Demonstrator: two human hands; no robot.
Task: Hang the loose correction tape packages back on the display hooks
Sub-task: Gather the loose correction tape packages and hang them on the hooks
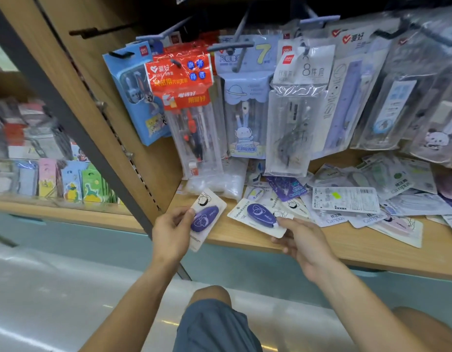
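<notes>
Head view: left hand (172, 231) and right hand (299, 241) each pinch a purple correction tape card (205, 218) (260, 217), gathering stage; hanging on a hook (230, 45) likely follows.

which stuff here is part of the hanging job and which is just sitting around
Part of the job:
- purple correction tape package held by the left hand
- second purple package pinched by the right hand
- loose package pile on the shelf
- empty hook

Just there:
- hanging compass sets
- blue rabbit box
</notes>
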